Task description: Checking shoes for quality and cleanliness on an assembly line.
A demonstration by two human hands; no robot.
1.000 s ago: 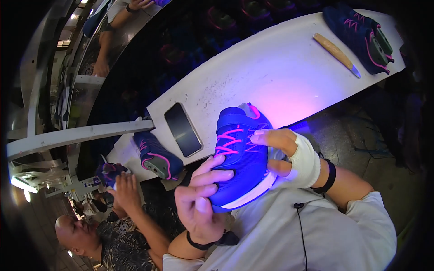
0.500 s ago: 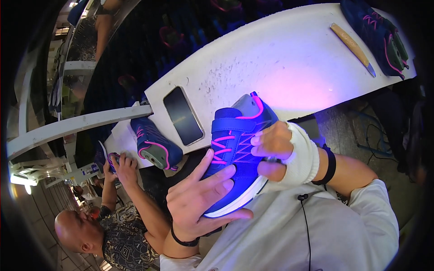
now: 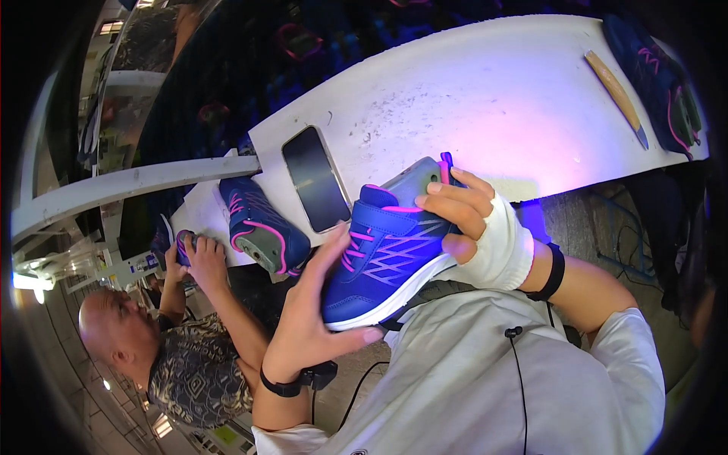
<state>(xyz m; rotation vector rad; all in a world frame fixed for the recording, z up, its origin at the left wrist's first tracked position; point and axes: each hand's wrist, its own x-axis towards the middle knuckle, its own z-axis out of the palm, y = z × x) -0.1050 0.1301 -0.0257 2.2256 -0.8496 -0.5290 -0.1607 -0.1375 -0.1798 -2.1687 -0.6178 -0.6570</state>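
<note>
A navy sneaker [image 3: 387, 246] with pink laces, pink collar trim, a strap and a white sole is held between my two hands above the table's near edge. My left hand [image 3: 303, 307] cups its toe, thumb along the lace side and fingers at the sole. Around the heel and collar closes my right hand [image 3: 470, 216], which wears a white cuff or partial glove; its fingertips touch the grey last [image 3: 409, 182] that fills the shoe. The sneaker tilts, toe toward the lower left, its side facing up.
On the white table [image 3: 447, 83] lie a dark-screened phone [image 3: 315, 178] and a wooden-handled knife [image 3: 614, 87]. Other navy shoes stand at the left [image 3: 262, 227] and far right [image 3: 656, 91]. A white rail [image 3: 136, 182] crosses the left; beyond it a person [image 3: 197, 371] handles another shoe.
The sneaker has turned so more of its side and sole shows. My right hand moved from the shoe's side up to the heel and last; my left fingers left the upper.
</note>
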